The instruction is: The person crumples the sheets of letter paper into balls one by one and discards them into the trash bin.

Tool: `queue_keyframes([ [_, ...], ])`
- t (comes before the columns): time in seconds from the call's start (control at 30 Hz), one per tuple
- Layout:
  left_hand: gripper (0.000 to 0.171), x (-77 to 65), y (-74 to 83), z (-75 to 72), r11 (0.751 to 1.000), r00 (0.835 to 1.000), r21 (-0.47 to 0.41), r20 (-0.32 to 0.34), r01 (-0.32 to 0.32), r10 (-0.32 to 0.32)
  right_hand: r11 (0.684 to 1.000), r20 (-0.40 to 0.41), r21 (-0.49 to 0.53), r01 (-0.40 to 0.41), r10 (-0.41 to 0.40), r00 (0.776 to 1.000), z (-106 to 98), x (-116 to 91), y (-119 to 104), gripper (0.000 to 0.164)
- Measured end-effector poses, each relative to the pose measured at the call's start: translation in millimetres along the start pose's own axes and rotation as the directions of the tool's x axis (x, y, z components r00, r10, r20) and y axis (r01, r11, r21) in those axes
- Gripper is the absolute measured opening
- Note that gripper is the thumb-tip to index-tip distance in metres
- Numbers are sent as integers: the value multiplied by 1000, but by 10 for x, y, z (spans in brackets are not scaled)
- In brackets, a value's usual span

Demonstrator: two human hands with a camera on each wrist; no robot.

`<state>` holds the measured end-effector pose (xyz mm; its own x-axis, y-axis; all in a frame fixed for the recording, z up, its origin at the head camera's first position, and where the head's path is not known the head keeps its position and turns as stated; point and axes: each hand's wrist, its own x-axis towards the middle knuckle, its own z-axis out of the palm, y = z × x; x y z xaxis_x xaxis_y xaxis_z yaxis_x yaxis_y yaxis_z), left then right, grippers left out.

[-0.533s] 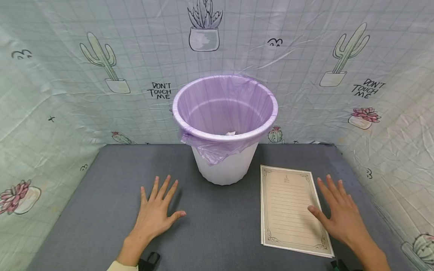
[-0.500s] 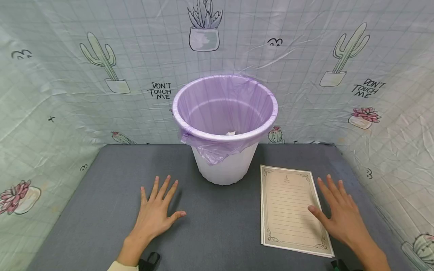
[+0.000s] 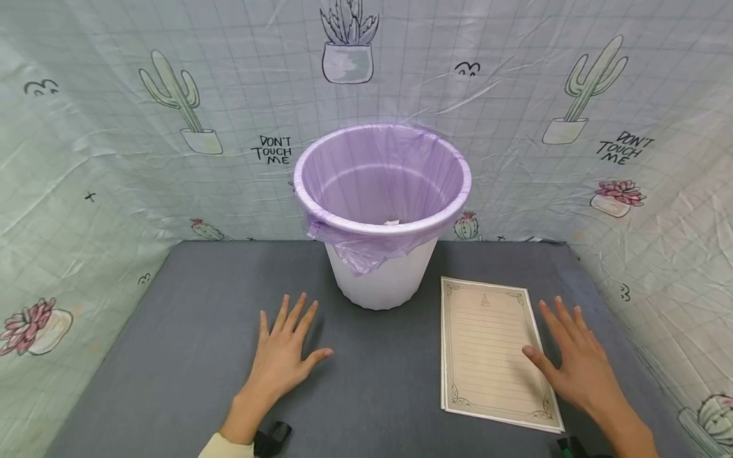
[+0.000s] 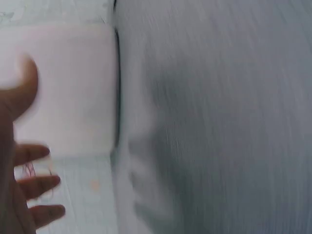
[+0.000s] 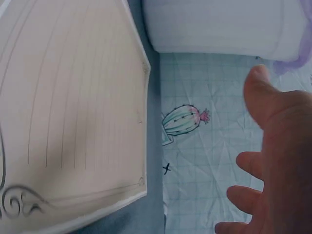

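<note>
My left hand [image 3: 285, 357] is spread over the grey tabletop, in front and to the left of a white trash bin [image 3: 380, 273]. Its fingers are straight and hold nothing; its shadow falls on the table in the left wrist view. At the right, my right hand [image 3: 581, 362] is spread beside the right edge of a small stack of cream lined paper [image 3: 498, 350], its thumb over that edge. It holds nothing either. The sheets lie flat, with a printed ornamental border. A purple bin liner [image 3: 372, 251] is folded over the bin's rim.
A small white scrap [image 3: 392, 222] shows inside the bin. The grey table [image 3: 195, 318] is backed and flanked by a hanging cloth [image 3: 229, 83] printed with cacti. A black wrist strap piece [image 3: 272, 439] sits at my left wrist.
My left hand has moved to the right, closer to the middle of the table. The right hand has stayed almost still, and the head view has shifted slightly.
</note>
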<state>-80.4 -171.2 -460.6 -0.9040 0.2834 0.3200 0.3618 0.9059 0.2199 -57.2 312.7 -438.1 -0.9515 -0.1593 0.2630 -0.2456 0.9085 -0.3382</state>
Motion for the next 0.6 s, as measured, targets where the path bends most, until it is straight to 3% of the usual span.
queue_keyframes([
  [0.13,72,22,254,113,984,990,-177,-143,-14,-12,999,12,37,-24,24,1000,44,22,-8,80],
  [0.23,61,36,509,207,935,977,-350,-211,-58,-18,994,36,102,-33,29,999,99,46,-7,75],
  [0.43,48,173,1014,439,828,977,-549,-211,-114,-5,983,77,180,-31,18,997,217,113,-7,66],
  [0.6,39,341,1399,688,759,988,-645,-151,-87,-15,983,132,175,-60,37,991,299,188,-54,68],
])
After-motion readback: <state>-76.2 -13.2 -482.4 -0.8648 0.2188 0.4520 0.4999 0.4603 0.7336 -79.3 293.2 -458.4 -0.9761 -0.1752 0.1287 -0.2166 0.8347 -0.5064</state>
